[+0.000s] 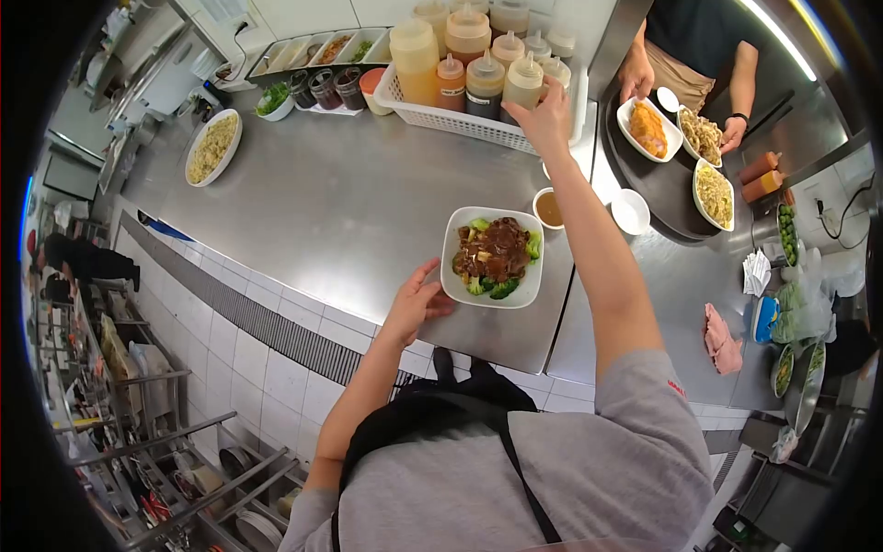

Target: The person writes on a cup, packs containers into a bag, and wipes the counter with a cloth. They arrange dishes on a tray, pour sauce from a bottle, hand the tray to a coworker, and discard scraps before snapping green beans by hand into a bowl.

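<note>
My right hand point(544, 118) reaches into the white basket point(501, 134) of squeeze bottles, its fingers around the pale bottle point(523, 79) at the basket's front. My left hand point(418, 302) is beside the lower left edge of a square white bowl point(458, 291), fingers apart and holding nothing. The bowl holds dark sauced meat point(498, 247) over broccoli point(505, 288). A small cup of brown sauce point(549, 208) stands to the right of the bowl, near my right forearm. Other bottles, such as a dark one point(485, 85), fill the basket.
An oval dish of rice point(213, 147) lies at the left. At the right, a person's hands point(635, 75) touch dishes on a dark round tray point(625, 152). A white bowl point(630, 212) and a pink cloth point(722, 339) are on the right counter. Topping trays point(317, 51) line the back.
</note>
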Demonstrator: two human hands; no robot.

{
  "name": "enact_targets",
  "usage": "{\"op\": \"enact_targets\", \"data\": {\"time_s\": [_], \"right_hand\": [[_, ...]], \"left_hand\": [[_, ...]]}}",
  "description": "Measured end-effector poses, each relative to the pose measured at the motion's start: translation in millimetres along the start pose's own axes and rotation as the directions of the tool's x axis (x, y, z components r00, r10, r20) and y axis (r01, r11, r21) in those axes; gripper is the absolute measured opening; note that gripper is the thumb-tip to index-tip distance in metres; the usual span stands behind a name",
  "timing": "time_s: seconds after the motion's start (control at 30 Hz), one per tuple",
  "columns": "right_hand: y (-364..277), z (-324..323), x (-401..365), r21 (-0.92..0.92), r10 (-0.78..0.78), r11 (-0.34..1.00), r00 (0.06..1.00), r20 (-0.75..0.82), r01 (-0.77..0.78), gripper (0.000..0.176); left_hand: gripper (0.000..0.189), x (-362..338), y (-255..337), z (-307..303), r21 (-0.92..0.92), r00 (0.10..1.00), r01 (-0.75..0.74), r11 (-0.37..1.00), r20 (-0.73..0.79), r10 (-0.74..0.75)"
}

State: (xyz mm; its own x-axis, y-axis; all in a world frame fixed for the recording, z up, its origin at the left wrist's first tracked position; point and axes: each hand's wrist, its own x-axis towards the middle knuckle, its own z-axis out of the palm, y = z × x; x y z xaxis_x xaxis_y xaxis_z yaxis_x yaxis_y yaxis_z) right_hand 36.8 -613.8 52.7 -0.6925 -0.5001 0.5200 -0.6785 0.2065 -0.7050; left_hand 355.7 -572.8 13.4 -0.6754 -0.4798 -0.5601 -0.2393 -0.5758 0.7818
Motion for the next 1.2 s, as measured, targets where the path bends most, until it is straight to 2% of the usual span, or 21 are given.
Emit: {"op": "enact_targets", "data": {"time_s": [0.17, 0.23, 0.27, 0.33, 0.37, 0.43, 0.47, 0.5, 0.53, 0.57, 0.6, 0.67, 0.73, 0.8, 0.87, 0.9, 0.93, 0.97, 1.0, 1.07, 1.2], "right_hand": [[-9.2, 0.5, 0.2, -0.195, 0.15, 0.97, 0.989, -0.007, -0.148, 0.074], [-16.7, -0.1, -3.8, -0.071, 0.233, 0.971, 0.971, 0.045, -0.229, 0.074], [-16.0, -0.6, -4.4, -0.085, 0.237, 0.969, 0.97, 0.048, -0.232, 0.074], [-27.1, -7.6, -3.2, -0.004, 0.175, 0.984, 0.98, -0.099, -0.176, 0.07], [-39.3, -27.1, -4.4, 0.059, 0.25, 0.968, 0.963, -0.101, -0.245, 0.067], [-47.7, -65.2, 8.9, 0.11, 0.11, 0.99, 0.973, -0.2, -0.09, 0.064], [-53.1, -87.4, 16.2, 0.234, 0.024, 0.972, 0.971, -0.238, 0.034, 0.066], [-42.8, -109.8, 33.1, 0.34, 0.023, 0.94, 0.986, -0.168, 0.036, 0.063], [-100.8, -137.6, 12.2, 0.581, -0.05, 0.796, 0.976, -0.211, 0.167, 0.054], [-104.4, -150.6, 13.4, 0.652, -0.004, 0.736, 0.965, -0.263, 0.181, 0.044], [-126.6, -155.4, -1.2, 0.623, 0.048, 0.765, 0.95, -0.307, 0.162, 0.042], [-118.1, -167.4, -17.5, 0.503, 0.058, 0.865, 0.992, -0.11, 0.006, 0.045], [-112.6, -167.3, -56.0, 0.132, 0.075, 0.987, 0.986, 0.149, -0.095, 0.048], [-122.5, -166.3, -98.5, -0.166, -0.057, 0.979, 0.943, 0.329, 0.117, 0.051], [-141.1, -168.8, -129.1, -0.409, 0.15, 0.905, 0.811, 0.565, 0.118, 0.052], [-144.9, -170.8, -138.4, -0.415, 0.148, 0.901, 0.811, 0.566, 0.125, 0.052], [-147.3, -171.9, -146.6, -0.529, 0.047, 0.746, 0.759, 0.649, 0.406, 0.051], [-149.0, -171.7, -150.9, -0.573, -0.017, 0.507, 0.673, 0.74, 0.643, 0.049], [-149.7, -171.1, -150.8, -0.577, -0.014, 0.502, 0.672, 0.74, 0.645, 0.049], [-149.3, -171.1, -146.0, -0.592, -0.204, 0.167, 0.615, 0.761, 0.788, 0.038], [-158.9, -161.7, -134.8, -0.617, -0.249, 0.149, 0.633, 0.733, 0.773, 0.031]], "left_hand": [[0.055, 8.8, -11.3, 8.4, -0.077, 0.998, 0.001, 0.997, 0.057, 0.003], [0.057, 14.8, -15.0, 7.9, -0.106, 0.998, -0.042, 0.993, 0.04, 0.047], [0.057, 16.5, -17.2, 6.3, -0.115, 0.998, -0.031, 0.993, 0.048, 0.037], [0.058, 19.5, -18.1, 3.3, -0.073, 0.997, -0.032, 0.997, 0.074, 0.037], [0.058, 18.5, -18.5, 1.3, -0.078, 0.995, -0.032, 0.996, 0.094, 0.04], [0.059, 15.7, -17.1, -0.3, -0.077, 0.99, -0.038, 0.996, 0.133, 0.048], [0.06, 13.9, -16.7, 0.3, -0.068, 0.985, -0.039, 0.997, 0.166, 0.05], [0.06, 12.9, -16.1, 1.1, -0.08, 0.983, -0.042, 0.996, 0.177, 0.056], [0.062, 12.4, -15.2, 2.0, -0.069, 0.981, -0.005, 0.998, 0.191, 0.018], [0.064, 12.2, -14.0, 3.0, -0.056, 0.979, 0.029, 0.998, 0.205, -0.017], [0.064, 14.3, -16.2, 0.3, -0.066, 0.976, 0.024, 0.998, 0.216, -0.01], [0.066, 20.6, -19.8, -1.2, -0.133, 0.968, 0.04, 0.99, 0.253, -0.005], [0.065, 19.2, -18.2, -2.5, -0.133, 0.96, 0.023, 0.991, 0.278, 0.015], [0.064, 19.8, -16.7, -3.2, -0.138, 0.952, 0.003, 0.99, 0.304, 0.04], [0.064, 21.4, -18.2, -5.8, -0.138, 0.948, 0.013, 0.99, 0.316, 0.031], [0.064, 20.9, -18.3, -6.1, -0.146, 0.946, 0.011, 0.989, 0.321, 0.036], [0.065, 20.4, -18.5, -6.5, -0.158, 0.945, 0.007, 0.987, 0.324, 0.045], [0.065, 19.9, -18.8, -7.0, -0.169, 0.943, 0.004, 0.986, 0.328, 0.052], [0.065, 21.8, -20.3, -7.9, -0.174, 0.941, 0.006, 0.985, 0.334, 0.053], [0.066, 26.6, -23.9, -7.3, -0.18, 0.946, 0.011, 0.984, 0.319, 0.048], [0.066, 25.9, -21.6, -5.5, -0.207, 0.947, 0.0, 0.978, 0.314, 0.067]]}}
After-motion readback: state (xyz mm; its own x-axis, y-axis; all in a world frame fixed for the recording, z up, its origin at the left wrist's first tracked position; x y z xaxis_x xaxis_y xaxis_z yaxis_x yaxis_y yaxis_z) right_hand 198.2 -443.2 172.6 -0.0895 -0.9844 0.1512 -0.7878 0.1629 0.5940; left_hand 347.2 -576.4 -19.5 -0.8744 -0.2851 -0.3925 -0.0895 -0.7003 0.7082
